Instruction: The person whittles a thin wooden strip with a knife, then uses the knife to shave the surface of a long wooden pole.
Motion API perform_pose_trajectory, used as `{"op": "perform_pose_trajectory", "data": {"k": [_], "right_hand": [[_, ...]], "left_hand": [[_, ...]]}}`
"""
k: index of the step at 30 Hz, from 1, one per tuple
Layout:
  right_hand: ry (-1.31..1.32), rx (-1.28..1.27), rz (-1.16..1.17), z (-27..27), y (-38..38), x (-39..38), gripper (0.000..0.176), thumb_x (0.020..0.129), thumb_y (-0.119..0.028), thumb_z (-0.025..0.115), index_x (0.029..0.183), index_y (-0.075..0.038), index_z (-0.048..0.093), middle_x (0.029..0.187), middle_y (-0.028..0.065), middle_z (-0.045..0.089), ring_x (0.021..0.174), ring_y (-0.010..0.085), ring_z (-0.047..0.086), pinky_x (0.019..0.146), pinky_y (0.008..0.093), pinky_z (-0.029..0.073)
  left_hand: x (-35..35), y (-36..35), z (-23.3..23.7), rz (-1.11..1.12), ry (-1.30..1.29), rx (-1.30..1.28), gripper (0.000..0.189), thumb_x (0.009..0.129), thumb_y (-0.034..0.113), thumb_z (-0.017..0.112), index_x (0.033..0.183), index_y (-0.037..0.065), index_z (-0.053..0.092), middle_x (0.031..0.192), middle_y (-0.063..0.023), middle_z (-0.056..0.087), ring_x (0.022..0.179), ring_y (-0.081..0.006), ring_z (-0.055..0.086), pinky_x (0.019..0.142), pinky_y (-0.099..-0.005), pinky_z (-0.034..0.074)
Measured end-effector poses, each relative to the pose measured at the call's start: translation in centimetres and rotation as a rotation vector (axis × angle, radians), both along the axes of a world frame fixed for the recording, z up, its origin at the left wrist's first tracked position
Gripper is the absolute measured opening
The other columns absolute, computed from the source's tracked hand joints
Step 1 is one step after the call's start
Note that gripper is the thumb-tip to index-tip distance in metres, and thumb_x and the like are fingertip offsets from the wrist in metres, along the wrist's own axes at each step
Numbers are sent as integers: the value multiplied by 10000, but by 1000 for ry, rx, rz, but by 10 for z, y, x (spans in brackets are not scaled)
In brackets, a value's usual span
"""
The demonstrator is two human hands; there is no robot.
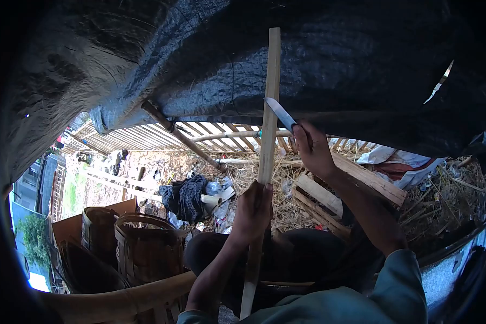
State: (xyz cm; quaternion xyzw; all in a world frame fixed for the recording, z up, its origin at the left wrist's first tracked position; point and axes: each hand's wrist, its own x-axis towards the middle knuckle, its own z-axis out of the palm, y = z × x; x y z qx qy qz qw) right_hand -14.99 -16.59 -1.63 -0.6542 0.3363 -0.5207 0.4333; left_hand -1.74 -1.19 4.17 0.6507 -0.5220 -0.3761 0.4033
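Observation:
A long, pale bamboo strip (268,140) stands nearly upright before me, its lower end down by my lap. My left hand (252,211) is wrapped round it below its middle. In my right hand (313,149) is a knife (280,113), held by a handle that the fingers hide. The blade slants up to the left and lies across the upper part of the strip, seemingly touching it.
A dark tarp (329,70) hangs overhead. Beyond stands a bamboo slat fence (162,139). Woven baskets (148,248) sit at left behind a thick bamboo pole (124,302). Planks (370,181) and a dark cloth bundle (182,197) lie on straw-littered ground.

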Motion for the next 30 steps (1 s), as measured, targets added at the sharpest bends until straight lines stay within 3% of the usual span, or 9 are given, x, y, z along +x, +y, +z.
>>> {"op": "perform_pose_trajectory", "data": {"k": [2,6,8,12,16,19,22,26,30], "right_hand": [[38,5,17,4,6,-1,172,940,-175,504,867,-24,543,550,40,441,492,78,391,464,280,312],[124,-108,23,8,3,-5,168,936,-177,510,868,-27,540,558,76,461,492,96,428,471,288,330],[72,-23,-9,9,2,-2,162,932,-176,517,870,-28,541,560,81,464,493,110,446,476,285,340],[102,-177,67,15,6,-1,153,926,-172,525,880,-28,545,576,94,488,490,161,475,489,295,368],[99,-99,-16,18,4,0,155,925,-174,526,894,-24,554,613,125,514,509,210,507,510,328,394],[166,-98,92,26,7,-4,152,921,-167,533,888,-22,563,617,112,510,510,208,490,514,328,389],[149,-136,134,27,10,-7,135,912,-148,544,875,-22,575,618,106,498,510,207,472,515,332,382],[167,-191,-13,28,6,-5,100,885,-121,576,912,-30,608,660,144,560,557,222,559,549,324,416],[216,-237,102,29,19,-7,106,891,-126,564,931,-39,610,641,126,574,532,258,572,518,339,427]], "left_hand": [[-3,0,5,25,-15,-9,273,956,203,472,749,26,463,468,-30,463,378,-111,477,371,-287,345],[-1,1,7,-2,-48,-3,297,978,267,392,777,52,434,459,-1,426,327,-87,404,324,-242,319],[0,0,-4,-27,-95,-82,299,980,267,386,774,55,430,458,1,418,325,-85,395,320,-241,312],[2,-1,12,89,71,96,310,967,251,441,742,38,444,467,-25,435,357,-108,447,352,-281,338],[2,-1,11,68,32,99,323,968,269,437,741,40,445,467,-22,433,356,-104,433,352,-276,335],[9,-4,6,77,-53,34,331,969,281,433,740,43,447,468,-20,434,354,-105,431,352,-271,334],[7,-3,14,73,61,96,337,971,288,423,737,46,446,465,-20,431,343,-105,424,347,-267,327],[5,-2,15,82,22,89,332,970,282,425,737,45,446,464,-19,429,341,-106,433,348,-267,334],[7,-4,10,83,-31,40,314,967,261,437,745,39,452,461,-26,436,350,-113,456,353,-278,347]]}}
